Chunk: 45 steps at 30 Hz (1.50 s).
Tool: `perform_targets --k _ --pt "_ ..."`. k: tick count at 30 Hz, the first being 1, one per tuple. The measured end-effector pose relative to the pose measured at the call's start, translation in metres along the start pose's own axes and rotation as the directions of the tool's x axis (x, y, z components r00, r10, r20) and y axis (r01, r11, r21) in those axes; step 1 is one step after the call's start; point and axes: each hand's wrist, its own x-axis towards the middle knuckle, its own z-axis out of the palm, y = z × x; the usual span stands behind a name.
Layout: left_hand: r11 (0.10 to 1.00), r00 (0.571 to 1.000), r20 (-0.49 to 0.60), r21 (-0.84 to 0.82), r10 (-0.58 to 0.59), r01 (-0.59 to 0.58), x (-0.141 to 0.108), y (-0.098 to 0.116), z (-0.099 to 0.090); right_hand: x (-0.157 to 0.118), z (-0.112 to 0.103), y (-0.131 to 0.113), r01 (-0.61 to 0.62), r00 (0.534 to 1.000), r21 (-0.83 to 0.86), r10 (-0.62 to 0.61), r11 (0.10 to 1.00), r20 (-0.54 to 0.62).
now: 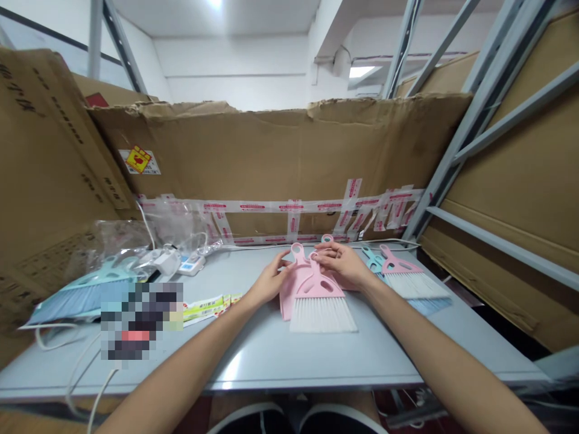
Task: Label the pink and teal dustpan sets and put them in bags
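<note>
I'm working at a grey bench (289,361) with a metal shelving rack (479,132) rising on my right and a big sheet of brown cardboard (280,144) standing along the far edge, patched with red-and-white printed tape (289,206). Toward the left end of the bench lie a large teal brush with blue bristles (85,295), a crumpled clear plastic bag (122,241) and a small white device with a lit display (190,264), while a white cable (76,361) trails off the front edge. Toward the right end, a pink brush (409,280) lies by a teal handle (373,259). In the middle, between my hands, are a pink hand brush with white bristles (322,307) and a pink dustpan (289,295) under it. My left hand (269,278) lies over the dustpan's handle, and my right hand (339,262) reaches across with its fingers curled at the top of the brush handle; I can't tell if either is really gripping. Both look like thin moulded plastic, light, fairly stiff and smooth, so I'd take them by the narrow handles near the loops and keep off the soft bristles. A yellow-green label strip (203,309) lies just left of them
</note>
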Motion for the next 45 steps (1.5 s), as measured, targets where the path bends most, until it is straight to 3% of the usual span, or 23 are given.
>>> perform_targets --k 3,6,10,14,17,24,34,45 --pt "0.995 0.994 0.085 -0.06 -0.075 0.08 -0.001 0.003 0.007 0.003 0.009 0.006 0.006 1.0 0.01 -0.006 1.0 0.02" --pt "0.993 0.984 0.133 0.008 -0.115 0.115 -0.003 0.004 0.011 0.006 0.015 0.011 0.018 1.0 -0.038 -0.017 0.999 0.001" --pt "0.992 0.985 0.113 0.026 -0.127 0.125 0.0 0.001 0.006 0.007 0.017 0.014 0.08 0.995 -0.145 -0.088 0.986 -0.048" --pt "0.992 0.991 0.055 -0.019 -0.121 0.122 0.007 0.002 -0.008 0.004 0.013 0.012 0.222 0.958 -0.348 -0.27 0.911 -0.095" --pt "0.995 0.996 0.041 -0.064 -0.079 0.082 0.01 0.006 -0.017 -0.001 0.013 0.013 0.228 0.959 -0.432 -0.278 0.873 -0.055" --pt "0.98 0.998 -0.052 -0.195 0.029 -0.038 0.008 0.016 -0.013 -0.011 0.034 0.022 0.193 0.981 -0.406 -0.179 0.893 0.072" --pt "0.976 0.996 -0.075 -0.211 0.043 -0.058 0.003 0.019 0.001 -0.018 0.046 0.022 0.192 0.976 -0.34 -0.215 0.921 -0.03" --pt "0.986 0.984 -0.159 -0.129 0.083 -0.104 -0.006 0.025 0.011 -0.018 0.05 0.026 0.199 0.976 -0.275 -0.215 0.941 -0.029"
